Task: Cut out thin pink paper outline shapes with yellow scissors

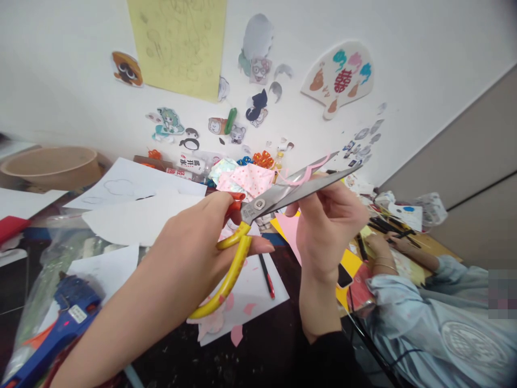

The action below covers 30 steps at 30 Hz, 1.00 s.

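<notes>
My left hand grips the yellow handles of a pair of scissors, held up above the table with the steel blades pointing right and nearly closed. My right hand is raised just behind the blades and pinches a piece of pink paper; a thin curled pink strip of it lies along the blades. Small pink scraps lie on a white sheet below.
A blue glue gun lies at the lower left on plastic bags. White sheets, a red-and-black pen and a tan bowl are on the table. A co-worker in a light blue shirt sits at the right.
</notes>
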{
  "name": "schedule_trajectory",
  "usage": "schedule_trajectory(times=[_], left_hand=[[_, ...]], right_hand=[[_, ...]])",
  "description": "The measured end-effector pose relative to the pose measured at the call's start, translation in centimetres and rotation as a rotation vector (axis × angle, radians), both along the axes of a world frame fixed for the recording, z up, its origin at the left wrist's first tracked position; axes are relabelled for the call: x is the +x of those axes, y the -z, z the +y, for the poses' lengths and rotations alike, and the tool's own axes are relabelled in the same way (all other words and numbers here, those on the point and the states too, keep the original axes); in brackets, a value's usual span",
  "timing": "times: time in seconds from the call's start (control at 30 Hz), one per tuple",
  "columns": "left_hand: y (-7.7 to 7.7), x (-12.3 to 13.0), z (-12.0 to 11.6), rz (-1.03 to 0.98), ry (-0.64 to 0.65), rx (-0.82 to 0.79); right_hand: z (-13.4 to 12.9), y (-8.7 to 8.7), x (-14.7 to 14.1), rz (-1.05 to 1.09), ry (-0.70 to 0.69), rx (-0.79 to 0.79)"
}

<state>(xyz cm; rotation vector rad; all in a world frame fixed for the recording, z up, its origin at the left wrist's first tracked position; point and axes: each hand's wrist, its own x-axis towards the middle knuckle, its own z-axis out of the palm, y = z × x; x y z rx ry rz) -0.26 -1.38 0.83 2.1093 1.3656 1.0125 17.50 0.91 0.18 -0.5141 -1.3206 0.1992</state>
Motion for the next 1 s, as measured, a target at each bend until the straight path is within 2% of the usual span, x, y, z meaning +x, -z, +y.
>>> schedule_trajectory(times=[0.23,0.6,0.73,1.0], left_hand=[[-0.14,0.0,-0.25,-0.024,0.018,-0.004],[0.33,0.27,-0.4,-0.02,0.039,0.0],[0.45,0.58,-0.59,-0.015,0.037,-0.027],[0.4,0.67,-1.0,-0.007,0.041,-0.076]], right_hand=[[0.11,0.1,-0.11,0.0,-0.013,0.042],[0.17,0.27,-0.56,0.022,0.074,0.131],[0.44,0.52,-0.58,0.028,0.138,0.197],[0.18,0.55,-0.75,-0.015,0.286,0.229]])
